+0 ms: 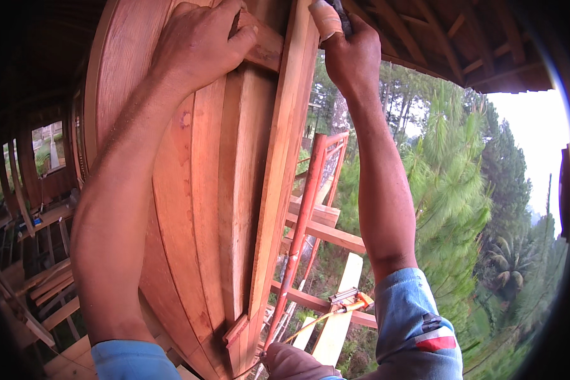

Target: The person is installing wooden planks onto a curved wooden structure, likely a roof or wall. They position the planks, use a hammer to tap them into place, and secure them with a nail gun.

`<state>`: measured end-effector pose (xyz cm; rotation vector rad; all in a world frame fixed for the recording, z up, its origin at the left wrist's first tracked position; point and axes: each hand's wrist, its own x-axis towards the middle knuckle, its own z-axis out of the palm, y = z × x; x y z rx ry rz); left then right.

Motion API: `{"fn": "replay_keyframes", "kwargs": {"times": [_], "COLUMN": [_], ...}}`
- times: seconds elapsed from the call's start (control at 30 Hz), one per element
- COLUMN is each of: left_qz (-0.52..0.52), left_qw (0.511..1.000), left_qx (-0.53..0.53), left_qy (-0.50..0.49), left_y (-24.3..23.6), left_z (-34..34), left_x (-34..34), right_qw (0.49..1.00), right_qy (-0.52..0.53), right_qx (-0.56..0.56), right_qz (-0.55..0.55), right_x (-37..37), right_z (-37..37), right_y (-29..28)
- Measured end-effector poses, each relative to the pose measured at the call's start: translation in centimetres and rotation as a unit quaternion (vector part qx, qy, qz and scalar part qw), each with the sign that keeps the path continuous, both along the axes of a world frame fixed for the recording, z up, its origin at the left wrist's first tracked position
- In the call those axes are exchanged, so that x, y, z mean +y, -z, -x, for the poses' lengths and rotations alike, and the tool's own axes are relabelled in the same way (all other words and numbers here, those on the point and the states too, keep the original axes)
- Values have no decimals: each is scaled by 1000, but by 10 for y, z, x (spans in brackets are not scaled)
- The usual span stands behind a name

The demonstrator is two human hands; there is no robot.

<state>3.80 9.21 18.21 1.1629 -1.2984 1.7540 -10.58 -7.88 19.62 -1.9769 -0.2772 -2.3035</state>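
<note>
My left hand [199,41] is raised high and presses a small wooden block [263,44] against a tall reddish wooden frame [228,190] of stacked vertical boards. My right hand [351,54] is raised beside it, fist closed around a tool handle [328,18] whose top end runs out of view; its thumb carries a tan wrap. The right hand sits just right of the frame's outer board edge [285,158]. Both forearms come up from blue sleeves at the bottom.
Red metal scaffold poles [304,215] and timber planks [326,234] stand below right of the frame. An orange-handled tool [348,303] lies on a plank. Pine trees [456,190] drop away at right. Roof boards [462,44] overhead; loose planks [47,285] lower left.
</note>
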Motion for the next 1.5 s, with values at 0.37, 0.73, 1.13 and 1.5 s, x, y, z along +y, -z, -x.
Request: {"fn": "replay_keyframes", "kwargs": {"times": [0.37, 0.73, 1.13, 1.5], "left_qz": [-22, -37, -37, -26], "left_qw": [999, 998, 997, 999], "left_qx": [41, 45, 67, 34], "left_qy": [-6, -20, -23, -25], "left_y": [0, -2, 1, -2], "left_z": [3, 13, 2, -3], "left_x": [3, 1, -4, 0], "right_qw": [997, 998, 994, 997], "right_qy": [82, 52, 99, -16], "right_qx": [3, 23, 41, 69], "right_qz": [5, -12, -7, -35], "right_x": [-5, -12, -28, -29], "right_z": [0, 4, 32, 26], "right_y": [3, 16, 31, 16]}}
